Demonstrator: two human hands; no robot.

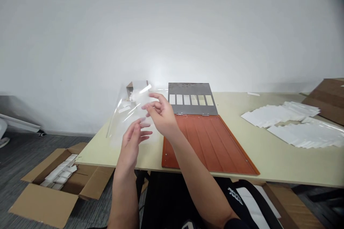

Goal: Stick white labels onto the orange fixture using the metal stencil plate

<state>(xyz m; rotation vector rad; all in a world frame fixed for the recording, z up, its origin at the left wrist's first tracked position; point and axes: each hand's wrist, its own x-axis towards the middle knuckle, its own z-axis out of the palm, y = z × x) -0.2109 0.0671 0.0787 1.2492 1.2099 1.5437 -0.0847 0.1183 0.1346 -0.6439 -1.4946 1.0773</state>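
A large clear plastic sheet [126, 116], curved and shiny, stands raised over the table's left end, its lower edge blurred. My right hand [160, 111] is at the sheet's right side, thumb and a finger pinched together at its edge, the forefinger stretched out above. Just below and to the left is my left hand [134, 137], its fingers apart beside the sheet; whether they touch it is hard to see. To the right lies an orange-red ridged board [209, 143], hinged to a grey plate [189, 87] with a row of white and pale-yellow strips in its slots.
A small open box [139, 86] shows through the sheet near the wall. White sheets [279, 114] are fanned out on the table [231, 103] at right, near a brown cardboard piece [328, 96]. An open carton [45, 204] holding white pieces sits on the floor at left.
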